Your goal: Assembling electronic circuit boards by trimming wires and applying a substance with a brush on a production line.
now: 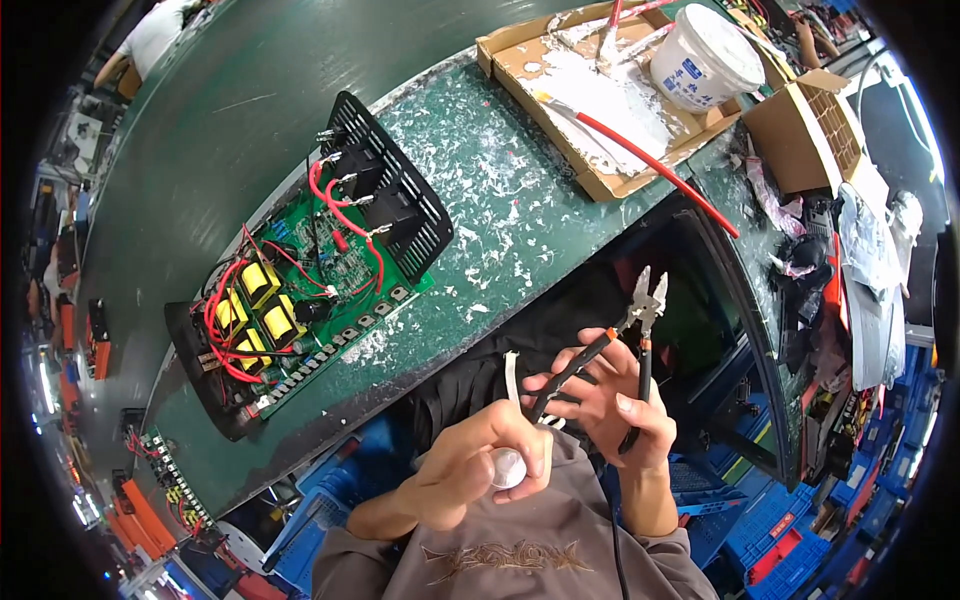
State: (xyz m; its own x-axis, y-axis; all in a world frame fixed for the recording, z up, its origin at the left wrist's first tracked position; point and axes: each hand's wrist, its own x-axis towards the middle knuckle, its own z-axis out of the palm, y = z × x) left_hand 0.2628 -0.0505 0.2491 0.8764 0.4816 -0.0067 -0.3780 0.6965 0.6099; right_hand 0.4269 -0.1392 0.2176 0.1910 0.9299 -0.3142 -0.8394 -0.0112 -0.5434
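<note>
Close to my chest, my left hand [480, 462] is closed around a white object with a rounded end [508, 468]. A pale narrow strip [511, 376] sticks up beyond that hand; whether it belongs to the same object I cannot tell. My right hand [630, 410] holds a pair of pliers [645, 340] with black and orange handles. The pliers' jaws are apart and point away from me, and my fingers lie around the spread handles. On the bench to the left rests a green circuit board [335, 265] with yellow transformers [262, 285], red wires and black end panels [390, 190].
A cardboard tray [600, 185] smeared with white paste stands at the back right, holding a white bucket [705, 60]. A long red stick [660, 170] hangs over the tray's edge. White scraps litter the green bench [500, 220]. Blue crates [790, 540] sit low at right.
</note>
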